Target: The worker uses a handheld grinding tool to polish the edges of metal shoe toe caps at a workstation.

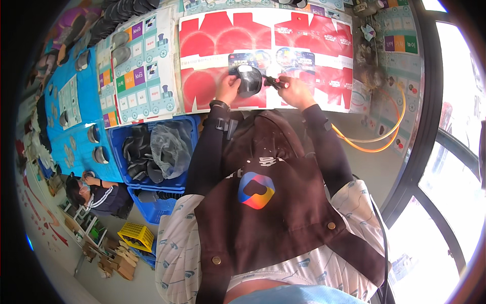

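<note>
My left hand (228, 90) grips the left side of a shiny black cup-shaped piece (249, 83), fingers closed on its edge. The piece is tilted above a table covered with a red-and-white printed sheet (202, 93). To its right, my right hand (297, 92) is wrapped around a small black hand tool (272, 81). The tool's tip points left, close to the piece's right edge; whether they touch I cannot tell. Part of the tool is hidden by my fingers.
Yellow and orange hoses (374, 149) loop off the table's right end. A blue crate (115, 152) at my left holds black pieces and a clear plastic bag (169, 147). More dark pieces lie on a blue-covered table (55, 111), where another person (104, 197) sits. A yellow crate (137, 235) stands below.
</note>
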A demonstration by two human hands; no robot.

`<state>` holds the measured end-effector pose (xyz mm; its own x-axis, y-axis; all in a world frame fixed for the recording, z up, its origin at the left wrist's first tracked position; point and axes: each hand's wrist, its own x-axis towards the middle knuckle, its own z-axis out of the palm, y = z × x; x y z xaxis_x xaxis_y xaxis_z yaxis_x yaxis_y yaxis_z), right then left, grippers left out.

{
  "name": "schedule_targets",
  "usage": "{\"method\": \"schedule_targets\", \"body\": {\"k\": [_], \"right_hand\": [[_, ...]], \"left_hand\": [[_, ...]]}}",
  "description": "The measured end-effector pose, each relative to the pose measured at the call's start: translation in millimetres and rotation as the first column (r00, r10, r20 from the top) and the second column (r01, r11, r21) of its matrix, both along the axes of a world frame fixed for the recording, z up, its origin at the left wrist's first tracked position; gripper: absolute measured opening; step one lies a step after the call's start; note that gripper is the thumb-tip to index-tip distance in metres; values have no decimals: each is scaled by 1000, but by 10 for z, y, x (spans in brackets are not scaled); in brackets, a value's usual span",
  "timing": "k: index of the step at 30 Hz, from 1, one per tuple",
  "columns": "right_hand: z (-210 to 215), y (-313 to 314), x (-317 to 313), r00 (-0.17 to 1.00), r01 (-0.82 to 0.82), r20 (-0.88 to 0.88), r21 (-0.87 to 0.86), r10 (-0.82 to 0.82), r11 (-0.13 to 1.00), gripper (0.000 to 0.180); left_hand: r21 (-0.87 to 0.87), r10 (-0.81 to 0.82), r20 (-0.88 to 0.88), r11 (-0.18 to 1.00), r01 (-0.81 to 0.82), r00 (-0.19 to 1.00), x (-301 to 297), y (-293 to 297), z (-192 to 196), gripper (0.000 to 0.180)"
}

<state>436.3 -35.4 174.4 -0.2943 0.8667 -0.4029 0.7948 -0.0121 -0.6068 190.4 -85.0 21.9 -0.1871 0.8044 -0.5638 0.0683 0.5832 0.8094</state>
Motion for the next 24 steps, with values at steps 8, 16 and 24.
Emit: {"method": "schedule_targets", "body": {"k": [8,16,24], "right_hand": [[36,46,-51,995,79,-66,-15,-80,997,29],[13,17,-110,991,53,-117,-69,-61,996,32],[-3,11,5,973,-39,-231,-61,24,997,36]], "left_hand": [[52,-39,-32,998,40,999,-23,-6,-81,34],[37,-25,11,999,24,1000,-51,-27,-127,38],[-20,-30,13,999,30,999,-55,-25,-146,36]]}}
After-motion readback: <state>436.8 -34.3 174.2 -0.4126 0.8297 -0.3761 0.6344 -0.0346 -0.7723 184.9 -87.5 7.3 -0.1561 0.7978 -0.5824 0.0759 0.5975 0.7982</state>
